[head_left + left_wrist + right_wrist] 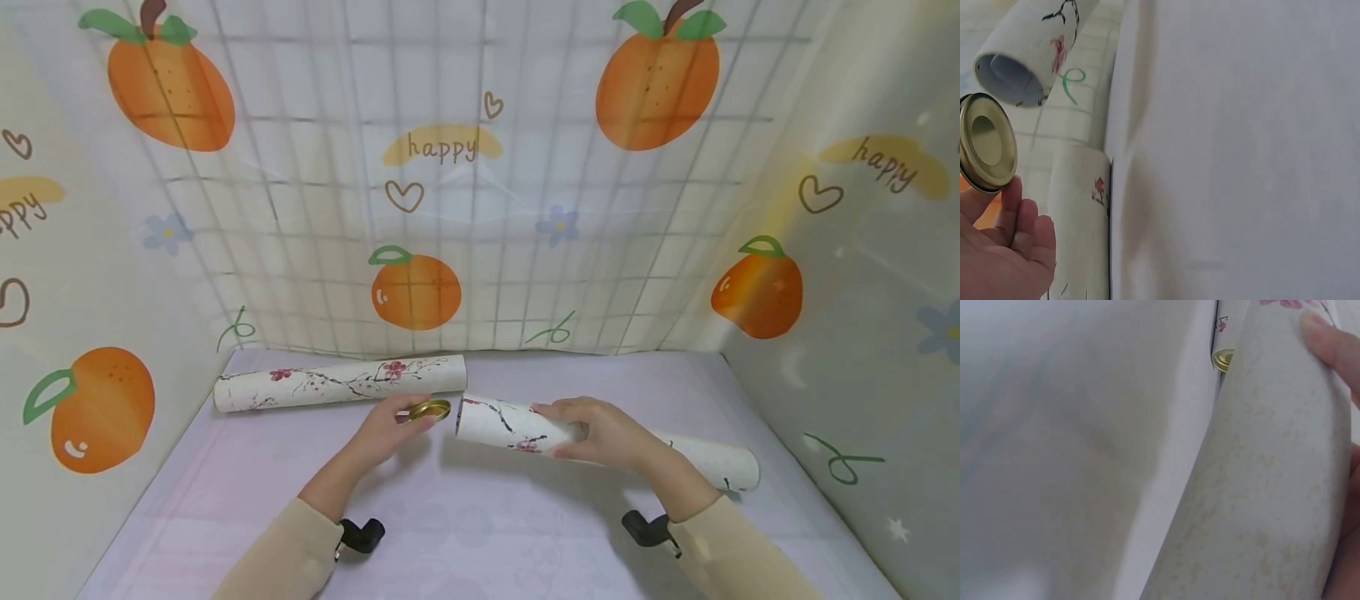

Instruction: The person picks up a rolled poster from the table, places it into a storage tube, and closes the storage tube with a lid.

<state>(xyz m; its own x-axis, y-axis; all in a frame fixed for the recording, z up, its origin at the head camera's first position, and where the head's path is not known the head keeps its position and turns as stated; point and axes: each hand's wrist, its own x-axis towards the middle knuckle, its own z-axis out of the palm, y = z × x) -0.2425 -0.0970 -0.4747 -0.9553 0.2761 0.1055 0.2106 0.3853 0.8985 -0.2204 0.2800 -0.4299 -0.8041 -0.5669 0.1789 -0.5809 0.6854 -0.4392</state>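
Note:
My left hand (384, 429) pinches a round gold metal lid (431, 410) between thumb and fingers. In the left wrist view the lid (988, 144) is tilted, its round face showing. My right hand (607, 429) grips a white cardboard tube (495, 423) printed with plum blossoms, thumb and fingers around its side. The tube slants up to the left, and its hollow end (1009, 80) faces the lid with a small gap between them. The right wrist view shows the right thumb (1329, 340) along the tube's side.
A second blossom-printed tube (337, 383) lies at the back left, beside the patterned back wall (510, 283). In the right wrist view, a gold round piece (1222, 360) shows by that tube's end. Fabric walls enclose the pale table (465, 533).

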